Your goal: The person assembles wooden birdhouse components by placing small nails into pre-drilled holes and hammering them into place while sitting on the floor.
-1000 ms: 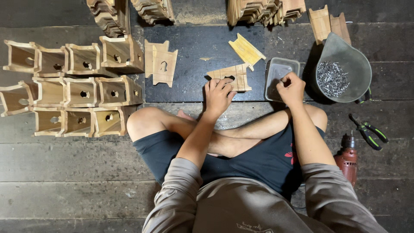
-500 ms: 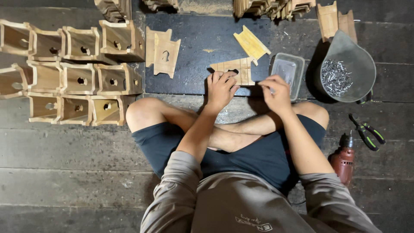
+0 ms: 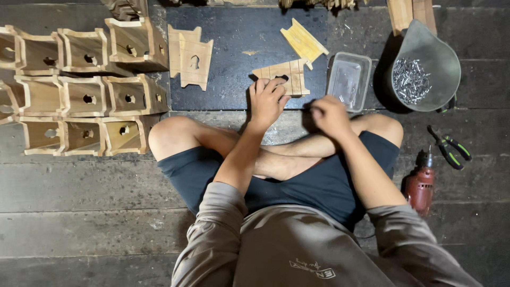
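- Floor (image 3: 79, 212): dark, worn wooden planks; I sat cross-legged on it, knees bare, in dark shorts and a grey long-sleeved top.
- Dark mat (image 3: 234, 58): lay flat on the planks ahead of my knees and carried the loose wooden pieces.
- Wooden boxes (image 3: 79, 95): small, unfinished, each with a round hole in its face; stacked in rows to my left, touching one another.
- Flat panel with keyhole cut (image 3: 190, 57): on the mat, just beside the boxes.
- Yellow cut-out piece (image 3: 304, 42): on the mat, tilted, apart from the rest.
- Slatted wooden panel (image 3: 289, 74): on the mat ahead of me, its near edge under my left hand (image 3: 267, 101), whose fingers were spread and pressing down on it.
- Right hand (image 3: 328, 114): closed in a pinch, held near my knee; what it pinched was too small to tell.
- Clear plastic tray (image 3: 349, 79): just right of the panel.
- Grey scoop of nails (image 3: 422, 69): further right.
- Pliers (image 3: 450, 149) and red drill (image 3: 421, 183): on the planks by my right leg.
- Change: my right hand had come away from the tray toward my knee; my left hand stayed on the panel.
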